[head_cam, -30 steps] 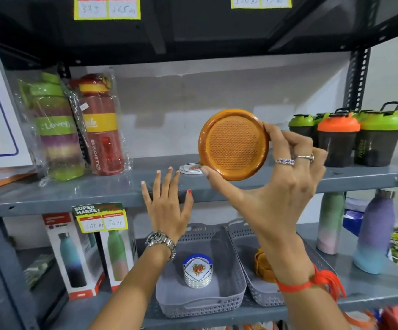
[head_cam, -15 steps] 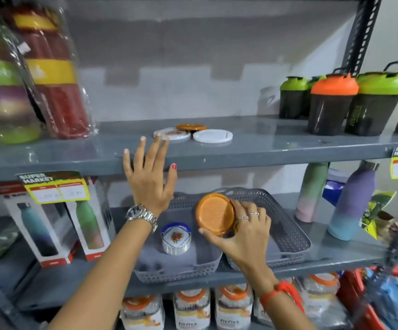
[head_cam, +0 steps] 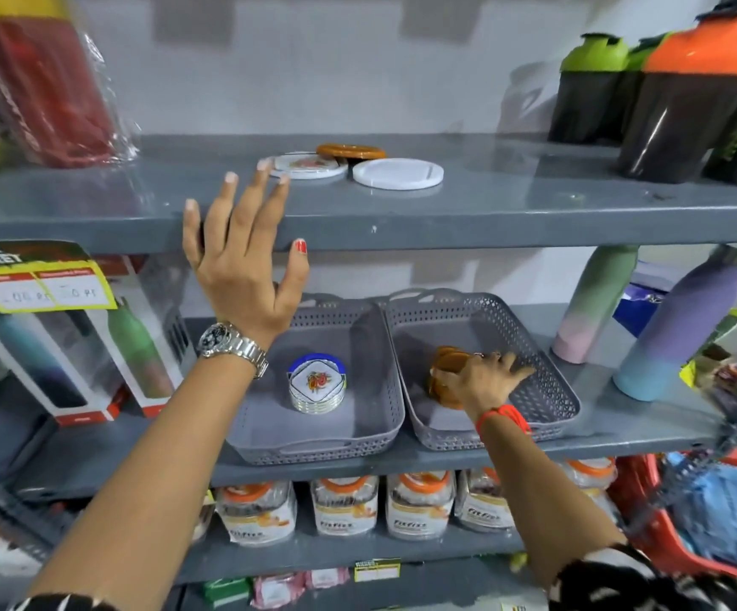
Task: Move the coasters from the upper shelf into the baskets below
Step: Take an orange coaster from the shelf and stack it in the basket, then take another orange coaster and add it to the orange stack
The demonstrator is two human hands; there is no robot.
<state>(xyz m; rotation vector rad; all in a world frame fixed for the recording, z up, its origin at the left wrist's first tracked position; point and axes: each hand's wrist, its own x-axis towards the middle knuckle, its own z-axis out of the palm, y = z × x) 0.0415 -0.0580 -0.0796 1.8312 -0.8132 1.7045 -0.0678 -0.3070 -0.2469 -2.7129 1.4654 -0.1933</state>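
Left hand [head_cam: 243,266] rose with fingers spread, empty, before the upper shelf [head_cam: 490,213], which bore three round coasters [head_cam: 397,172]: two white, one orange. Below the shelf stood two grey perforated plastic baskets [head_cam: 384,416]; the left held a white floral stack [head_cam: 316,387], the right an orange stack [head_cam: 443,368] under the right hand [head_cam: 485,381], its grip unclear.

A yellow price tag [head_cam: 36,275] on the upper shelf edge reads "SUPER MARKET", its prices blurred, and the packets [head_cam: 419,504] on the bottom shelf read "Fitfixs".
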